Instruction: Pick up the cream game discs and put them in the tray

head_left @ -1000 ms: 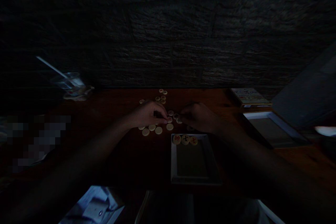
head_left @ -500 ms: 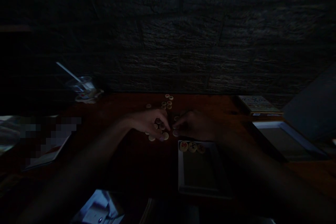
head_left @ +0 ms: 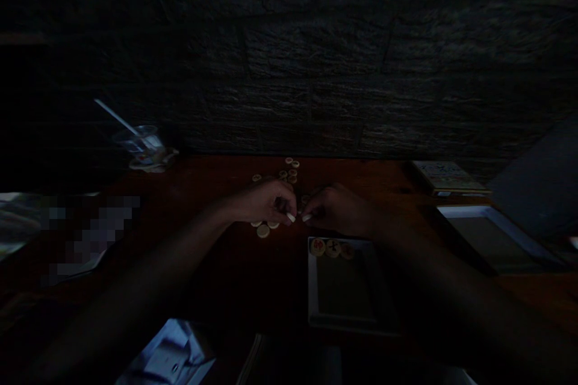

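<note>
My left hand (head_left: pixel 270 201) pinches a pale round Chinese chess piece (head_left: pixel 291 216), tilted on edge between thumb and fingers. Close to its right, my right hand (head_left: pixel 338 209) pinches a second piece, also tilted; the two pieces face each other with a small gap. Loose pieces (head_left: pixel 263 231) lie under and in front of my left hand, partly hidden by it. Another group of pieces (head_left: pixel 292 174) lies farther back. Below my right hand sits a shallow box tray (head_left: pixel 313 295) with three pieces (head_left: pixel 333 248) in a row along its far side, marked with red or black characters.
A clear cup with a straw (head_left: pixel 147 141) stands at the back left against the dark stone wall (head_left: pixel 280 72). On the right are a flat box (head_left: pixel 447 177) and an open box lid (head_left: pixel 469 210). A bright packet (head_left: pixel 169 352) lies at the near left edge.
My left hand has gone from touching the loose pieces to lifting one in a pinch. My right hand's piece is now raised and tilted, close to the left one.
</note>
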The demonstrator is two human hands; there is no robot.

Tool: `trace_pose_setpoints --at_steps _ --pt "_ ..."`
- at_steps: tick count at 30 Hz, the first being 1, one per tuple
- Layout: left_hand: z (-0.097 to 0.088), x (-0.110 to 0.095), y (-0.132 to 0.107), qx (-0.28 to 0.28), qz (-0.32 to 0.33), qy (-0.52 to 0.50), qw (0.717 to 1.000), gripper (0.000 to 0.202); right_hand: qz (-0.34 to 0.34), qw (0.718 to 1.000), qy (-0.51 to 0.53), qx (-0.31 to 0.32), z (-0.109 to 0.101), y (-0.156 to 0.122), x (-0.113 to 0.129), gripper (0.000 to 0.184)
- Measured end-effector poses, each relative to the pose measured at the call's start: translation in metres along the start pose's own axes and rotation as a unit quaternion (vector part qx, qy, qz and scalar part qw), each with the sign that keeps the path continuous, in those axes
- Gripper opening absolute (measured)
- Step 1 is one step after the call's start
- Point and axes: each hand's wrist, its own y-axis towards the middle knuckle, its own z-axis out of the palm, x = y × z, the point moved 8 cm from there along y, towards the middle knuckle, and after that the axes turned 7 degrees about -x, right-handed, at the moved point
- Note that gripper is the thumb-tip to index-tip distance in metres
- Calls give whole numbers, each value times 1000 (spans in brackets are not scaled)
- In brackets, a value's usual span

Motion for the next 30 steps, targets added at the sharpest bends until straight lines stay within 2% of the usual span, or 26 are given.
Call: trace_pose_setpoints --at_steps 3,5,9,12,15,17,19,21,26,30 --pt "-3 -11 -3 -18 43 33 998 15 -6 1000 -14 7 -1 -6 0 27" --pt "-2 -16 -6 -2 59 51 997 19 -18 1000 -19 11 -3 -11 1 28" --pt "6 -20 -11 58 47 32 997 10 -30 1000 -1 3 -11 -18 5 18" --pt "1 -18 -11 54 25 -8 998 9 -9 1000 2 -18 -20 -19 3 17" --pt "-19 -8 -12 14 -16 -18 1000 15 57 995 1 -83 -32 -23 -12 18" --pt "-34 8 -15 -2 -70 -5 998 22 118 983 17 -138 -40 -30 -29 21" --pt "-39 28 -23 42 -143 -25 988 31 157 968 41 -189 -47 -38 -45 25" --pt "-42 41 -30 70 -180 -41 980 36 154 957 55 -240 -54 -43 -56 27" --pt "-39 49 -36 81 -217 -49 972 40 154 918 75 -358 -74 -54 -78 26" --pt "-28 42 -33 89 -209 -37 973 38 161 898 95 -398 -80 -57 -83 23"
